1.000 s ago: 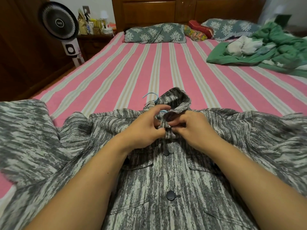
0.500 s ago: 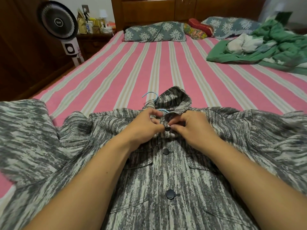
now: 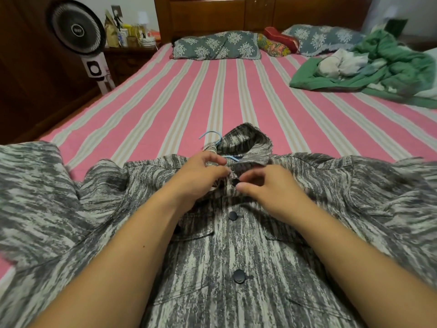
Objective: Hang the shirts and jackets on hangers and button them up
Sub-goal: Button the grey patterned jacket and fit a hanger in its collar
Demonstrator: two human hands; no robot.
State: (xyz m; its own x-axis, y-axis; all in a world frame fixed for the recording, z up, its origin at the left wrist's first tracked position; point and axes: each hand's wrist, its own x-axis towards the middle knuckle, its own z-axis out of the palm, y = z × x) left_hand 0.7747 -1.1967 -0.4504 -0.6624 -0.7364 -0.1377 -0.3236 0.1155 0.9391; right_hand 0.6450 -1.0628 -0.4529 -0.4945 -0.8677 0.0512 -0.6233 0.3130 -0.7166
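Head view: a grey-and-white streaked jacket (image 3: 236, 252) spread front-up across the near end of a pink striped bed (image 3: 179, 100), sleeves flung out to both sides. At its collar (image 3: 248, 143), a thin blue hanger (image 3: 212, 136), hook poking out left of the collar, another blue bit showing just inside the neck opening.

Down the jacket's front, three dark buttons in a line: top button (image 3: 235, 182) right below the collar, a second (image 3: 233, 215) under it, a third (image 3: 239, 276) nearer the camera. All three sitting on top of the closed placket.

Left hand (image 3: 201, 176) at the collar's left edge, fingers curled, thumb and fingertips pinching a fold of jacket cloth just left of the top button. Right hand (image 3: 267, 188) just right of that button, fingers loosely bent and spread, thumb tip lying on the cloth right beneath the button, nothing clasped. Both forearms bare, reaching over the jacket's chest.

Beyond the jacket, far up the bed: two blue floral pillows (image 3: 216, 46) against a wooden headboard (image 3: 236, 13), a small red cushion (image 3: 281, 40) between them. To the jacket's far right, a green heap (image 3: 378, 67) of cloth with white pieces in it. To its far left, off the bed, a standing fan (image 3: 76, 31) and a cluttered nightstand (image 3: 128, 49).
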